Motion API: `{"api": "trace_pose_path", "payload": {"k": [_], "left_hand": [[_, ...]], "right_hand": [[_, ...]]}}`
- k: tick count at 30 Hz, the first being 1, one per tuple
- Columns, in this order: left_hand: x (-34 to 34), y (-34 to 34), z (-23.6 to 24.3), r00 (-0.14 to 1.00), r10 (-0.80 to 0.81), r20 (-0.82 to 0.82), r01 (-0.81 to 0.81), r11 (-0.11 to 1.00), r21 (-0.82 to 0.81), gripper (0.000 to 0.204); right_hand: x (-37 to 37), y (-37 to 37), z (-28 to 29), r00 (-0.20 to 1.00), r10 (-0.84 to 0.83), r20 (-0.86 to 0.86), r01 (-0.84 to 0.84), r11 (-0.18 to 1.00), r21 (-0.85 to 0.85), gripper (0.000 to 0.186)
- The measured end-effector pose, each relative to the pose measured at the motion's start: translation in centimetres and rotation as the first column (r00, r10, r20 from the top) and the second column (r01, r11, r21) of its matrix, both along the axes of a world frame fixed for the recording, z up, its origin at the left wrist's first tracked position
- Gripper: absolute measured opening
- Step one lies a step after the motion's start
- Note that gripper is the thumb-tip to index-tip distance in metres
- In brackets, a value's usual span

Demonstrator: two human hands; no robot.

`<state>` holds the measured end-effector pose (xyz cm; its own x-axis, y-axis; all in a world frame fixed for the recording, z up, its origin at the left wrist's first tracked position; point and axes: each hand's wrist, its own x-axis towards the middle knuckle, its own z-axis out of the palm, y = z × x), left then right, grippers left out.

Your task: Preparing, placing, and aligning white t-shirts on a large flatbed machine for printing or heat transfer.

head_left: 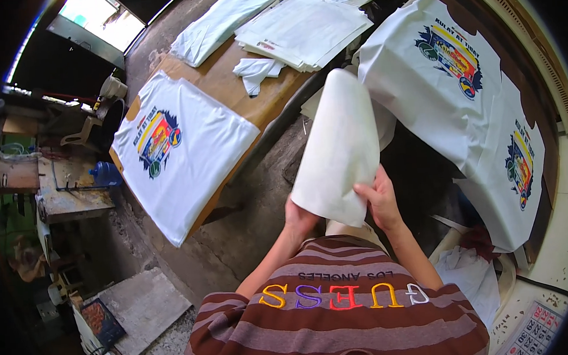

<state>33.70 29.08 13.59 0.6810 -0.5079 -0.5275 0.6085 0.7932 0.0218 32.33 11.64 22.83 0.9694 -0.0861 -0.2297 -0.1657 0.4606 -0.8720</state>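
In front of me a large white sheet of paper (337, 146) curls over, its far end bent into a rounded fold. My left hand (302, 216) grips its lower left edge, the fingers mostly hidden beneath it. On the lower right, my right hand (381, 201) pinches the sheet with the thumb on top. To the left a white printed T-shirt (183, 150) lies flat on a brown-covered table (221, 75). At the right, another white printed shirt (438, 111) is spread, with a further printed shirt (512, 185) nearer me.
A stack of white sheets (305, 32) lies on the far table beside folded white cloth (218, 26) and a small crumpled white cloth (256, 73). A blue water jug (106, 174) stands far left. White fabric (466, 280) hangs low at the right.
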Motion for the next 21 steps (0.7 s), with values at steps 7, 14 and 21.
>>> {"api": "trace_pose_path", "payload": {"k": [7,14,21], "left_hand": [[5.9,0.3,-9.5,0.932,0.111,-0.345,-0.048,0.981,0.186,0.046],[14.4,-3.3,-11.2,0.996,-0.015,-0.087,0.041,0.951,0.306,0.028],[21.9,-8.6,-16.7,0.935,-0.219,-0.279,0.354,0.541,0.763,0.020]], "right_hand": [[-1.2,-6.7,-10.9,0.963,-0.141,-0.228,0.059,0.941,-0.333,0.046],[3.5,-11.2,-17.0,0.939,-0.293,-0.182,0.193,0.884,-0.426,0.041],[7.4,-17.3,-26.5,0.772,-0.335,-0.541,0.027,0.867,-0.498,0.055]]}}
